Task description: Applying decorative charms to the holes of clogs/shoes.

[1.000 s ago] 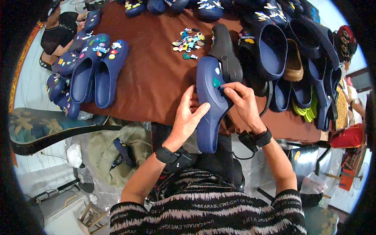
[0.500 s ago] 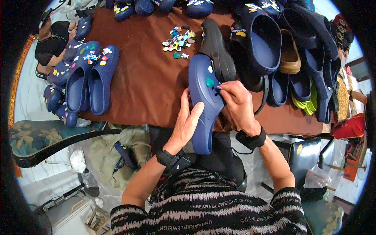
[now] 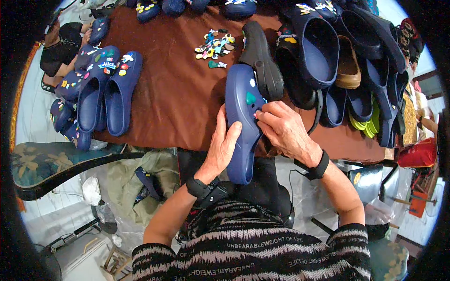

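Observation:
A navy blue clog is held upright over the table's near edge, toe pointing away from me. My left hand grips its left side, thumb across the upper. On the clog's upper sit a green heart-shaped charm and a small white charm. My right hand pinches a tiny pinkish charm against the holes of the upper; the fingers hide most of it. Just beyond, a black clog lies on its side, touching or close to the blue toe. A loose pile of colourful charms lies farther off.
A brown cloth covers the table. Decorated navy clogs stand at the left; plain navy clogs and a brown clog are heaped at the right. Another person sits at the far left. A patterned seat stands near left.
My right hand has shifted slightly toward me and turned, its fingertips now lower on the clog's upper. The left hand and the clog have hardly moved.

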Available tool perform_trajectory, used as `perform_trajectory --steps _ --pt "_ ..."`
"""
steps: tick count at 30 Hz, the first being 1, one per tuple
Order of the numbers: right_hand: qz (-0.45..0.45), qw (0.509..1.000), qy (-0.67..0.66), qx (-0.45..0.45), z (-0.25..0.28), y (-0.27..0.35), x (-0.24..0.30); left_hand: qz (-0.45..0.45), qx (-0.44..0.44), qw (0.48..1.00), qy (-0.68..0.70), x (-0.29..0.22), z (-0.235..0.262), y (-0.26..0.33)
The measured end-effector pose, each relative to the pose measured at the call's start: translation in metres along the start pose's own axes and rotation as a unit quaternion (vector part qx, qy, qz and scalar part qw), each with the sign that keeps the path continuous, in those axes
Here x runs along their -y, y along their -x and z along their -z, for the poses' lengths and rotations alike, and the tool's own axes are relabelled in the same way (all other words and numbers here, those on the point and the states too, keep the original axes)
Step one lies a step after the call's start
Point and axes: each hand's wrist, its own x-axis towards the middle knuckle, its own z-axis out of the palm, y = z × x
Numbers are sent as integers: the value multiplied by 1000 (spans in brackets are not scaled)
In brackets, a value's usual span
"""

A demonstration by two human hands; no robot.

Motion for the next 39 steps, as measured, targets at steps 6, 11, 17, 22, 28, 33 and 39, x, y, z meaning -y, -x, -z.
perform_trajectory --steps 6,11,17,22,28,33,39 --pt "30 998 10 46 -1 -4 6 3 -6 999 31 4 5 1" --pt "50 994 75 56 -16 -10 22 -1 -30 998 49 7 18 4" --pt "67 995 -73 15 -35 -42 49 37 -110 993 6 4 49 17" --pt "-38 978 -187 -90 -45 -45 26 47 -142 988 -40 4 65 16" --pt "-182 964 -171 -91 -40 -46 -13 16 -161 986 -47 6 89 2" --pt "-188 966 -163 -68 -42 -70 -17 -37 -122 977 -170 1 92 -5" --pt "-76 996 -37 19 -62 -105 -41 -130 -82 958 -244 8 72 0"
